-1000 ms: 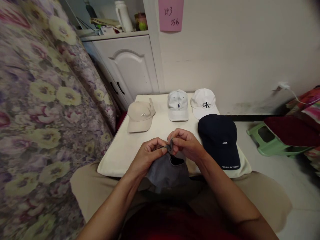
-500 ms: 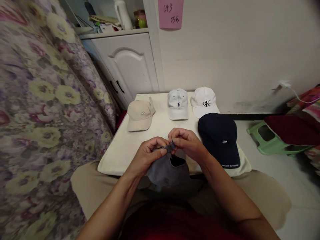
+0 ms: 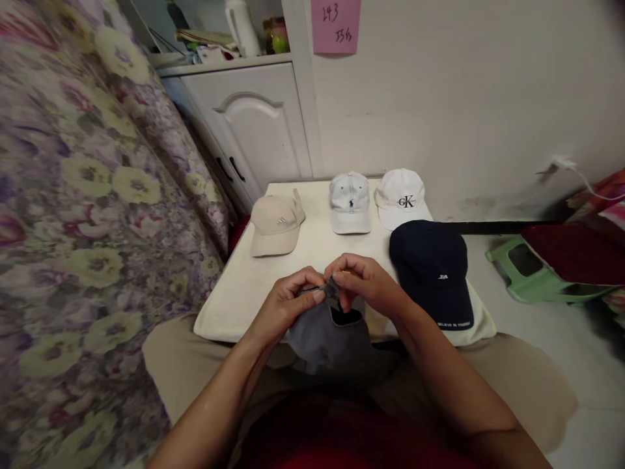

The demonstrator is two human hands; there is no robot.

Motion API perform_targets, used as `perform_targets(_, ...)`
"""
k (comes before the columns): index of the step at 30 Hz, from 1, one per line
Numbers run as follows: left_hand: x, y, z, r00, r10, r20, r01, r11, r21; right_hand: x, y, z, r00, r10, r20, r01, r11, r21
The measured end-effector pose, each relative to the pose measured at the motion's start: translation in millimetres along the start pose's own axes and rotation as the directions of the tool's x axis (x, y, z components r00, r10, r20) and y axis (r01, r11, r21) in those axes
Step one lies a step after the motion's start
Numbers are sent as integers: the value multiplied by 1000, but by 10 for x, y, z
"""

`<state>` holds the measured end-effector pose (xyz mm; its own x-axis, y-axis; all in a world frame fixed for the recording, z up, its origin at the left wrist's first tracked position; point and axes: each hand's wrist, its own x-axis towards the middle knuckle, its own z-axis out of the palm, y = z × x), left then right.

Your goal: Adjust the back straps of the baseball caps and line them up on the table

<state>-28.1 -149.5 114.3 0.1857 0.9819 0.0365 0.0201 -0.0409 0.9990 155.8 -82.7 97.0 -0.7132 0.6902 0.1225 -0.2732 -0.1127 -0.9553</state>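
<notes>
A grey baseball cap [image 3: 327, 335] rests near my lap at the table's front edge, its rear opening facing up. My left hand [image 3: 293, 301] pinches one side of its back strap [image 3: 332, 288] between thumb and fingers. On the strap's other side, my right hand [image 3: 361, 280] is closed with thumb and forefinger together. The strap's buckle area is partly hidden by the fingertips. Close to my right wrist lies a navy cap [image 3: 427, 260] with small white lettering on its brim.
On the cream-covered table [image 3: 239, 293] are a beige cap [image 3: 273, 225], a pale blue cap [image 3: 349, 198] and a white cap [image 3: 401, 189]. A flowered curtain [image 3: 97, 228] hangs at left. A green stool [image 3: 525, 267] with a dark red top stands at right.
My right fingers have shifted slightly on the strap, which now looks more bent and twisted between the hands. The whole view has moved a little.
</notes>
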Motion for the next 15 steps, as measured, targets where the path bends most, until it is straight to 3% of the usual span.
perform_targets(5,12,30,-25,996,-89,-4,89,993,72,-16,-47,-27,989,124,75,-119,990,-71)
perform_targets(9,40,90,-63,991,-117,66,112,991,78,-18,-16,-52,973,174,151,-168,984,-52)
perform_targets(15,33,75,-67,990,-115,80,104,986,130,62,156,-45,985,98,145,-112,990,91)
